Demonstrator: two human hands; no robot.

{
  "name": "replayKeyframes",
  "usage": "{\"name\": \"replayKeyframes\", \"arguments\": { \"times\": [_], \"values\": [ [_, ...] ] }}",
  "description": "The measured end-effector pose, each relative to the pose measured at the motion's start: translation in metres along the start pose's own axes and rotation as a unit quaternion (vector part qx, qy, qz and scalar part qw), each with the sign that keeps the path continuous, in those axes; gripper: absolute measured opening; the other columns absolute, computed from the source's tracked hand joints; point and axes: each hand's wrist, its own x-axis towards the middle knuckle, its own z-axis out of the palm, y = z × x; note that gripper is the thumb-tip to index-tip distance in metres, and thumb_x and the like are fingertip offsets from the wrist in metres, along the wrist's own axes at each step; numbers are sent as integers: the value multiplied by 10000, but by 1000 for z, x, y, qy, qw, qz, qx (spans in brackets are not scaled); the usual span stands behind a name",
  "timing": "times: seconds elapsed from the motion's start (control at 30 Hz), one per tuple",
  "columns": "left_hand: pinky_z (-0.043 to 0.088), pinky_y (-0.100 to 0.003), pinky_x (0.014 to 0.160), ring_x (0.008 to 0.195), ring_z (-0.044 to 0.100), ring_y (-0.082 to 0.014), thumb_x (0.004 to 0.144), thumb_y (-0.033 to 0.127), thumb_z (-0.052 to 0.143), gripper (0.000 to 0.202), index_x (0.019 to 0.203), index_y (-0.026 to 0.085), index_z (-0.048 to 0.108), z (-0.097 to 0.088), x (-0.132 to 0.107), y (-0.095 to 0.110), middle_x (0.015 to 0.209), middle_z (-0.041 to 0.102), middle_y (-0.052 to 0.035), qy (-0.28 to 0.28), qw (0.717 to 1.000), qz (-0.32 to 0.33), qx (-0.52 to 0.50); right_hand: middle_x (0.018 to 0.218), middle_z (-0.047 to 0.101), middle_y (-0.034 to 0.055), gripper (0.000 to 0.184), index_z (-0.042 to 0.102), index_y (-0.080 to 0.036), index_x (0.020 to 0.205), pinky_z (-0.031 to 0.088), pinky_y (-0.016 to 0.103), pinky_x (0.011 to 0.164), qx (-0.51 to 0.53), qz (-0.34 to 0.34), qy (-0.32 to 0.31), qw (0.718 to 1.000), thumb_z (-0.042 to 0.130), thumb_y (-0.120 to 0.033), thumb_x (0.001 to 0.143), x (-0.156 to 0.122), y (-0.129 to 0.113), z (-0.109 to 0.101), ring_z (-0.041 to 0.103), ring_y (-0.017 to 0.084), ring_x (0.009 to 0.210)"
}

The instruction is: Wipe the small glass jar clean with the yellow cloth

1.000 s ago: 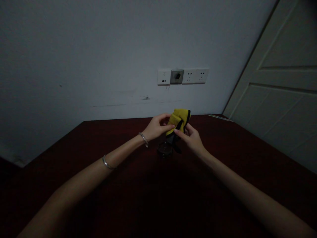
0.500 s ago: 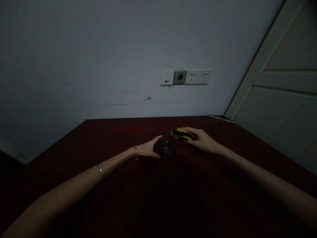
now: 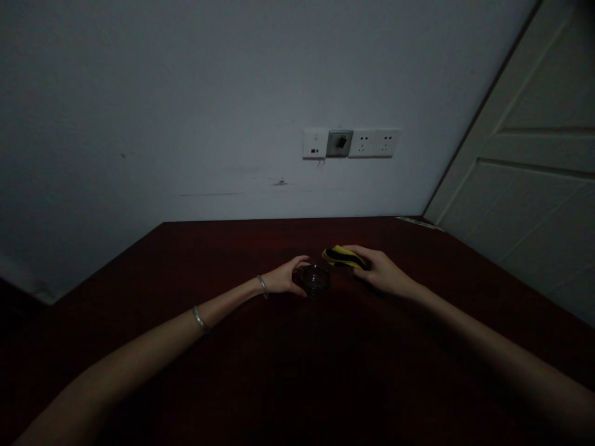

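Note:
A small round clear-glass dish, seemingly an ashtray [image 3: 316, 279], rests on the dark red tabletop [image 3: 260, 238]. Its details are dim in the low light. My left hand [image 3: 284, 277] curves round the dish's left side, fingers at the far edge and thumb at the near edge, closed on it. Just to the right, my right hand [image 3: 383, 269] grips a folded yellow-and-black cloth [image 3: 344, 256] between fingers and thumb. The cloth is held a little above the table, close to the dish but apart from it.
Behind the table rises a pale wall [image 3: 209, 111] with a row of sockets and switches [image 3: 351, 144]. A panelled white door [image 3: 534, 179] stands along the right. A thin pale strip [image 3: 418, 223] lies at the far right corner of the table.
My left hand has moved right and closed in on the glass ashtray, which was free of its fingers before. My right hand has lowered slightly with the cloth.

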Motion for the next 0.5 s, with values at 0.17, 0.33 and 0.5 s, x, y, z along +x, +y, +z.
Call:
{"name": "replayKeyframes", "arguments": {
  "times": [0.17,0.33,0.5],
  "values": [
    [340,-488,1051,1213,470,-304,452,288,862,1037,1345,200,343,11,-4,8,1281,486,-140,49,991,-1,121,1281,579,32,561,517,-256,1267,342,483,1072,4,6,5,1000,532,-109,725,0,3,-2,530,229,1191],
    [385,-483,1003,1158,471,-323,457,382,857,1072,1346,125,316,35,-4,7,1227,466,-165,163,967,-7,198,1311,553,40,587,500,-247,1282,333,475,1079,2,6,13,1000,549,-100,715,0,6,-2,512,222,1209],
    [334,-522,1028,1211,403,-355,472,455,840,1037,1321,145,333,52,-1,6,1240,443,-168,218,942,-19,256,1305,561,35,611,498,-255,1286,342,478,1072,3,5,11,1000,550,-93,699,2,4,0,525,229,1194]
  ]
}}
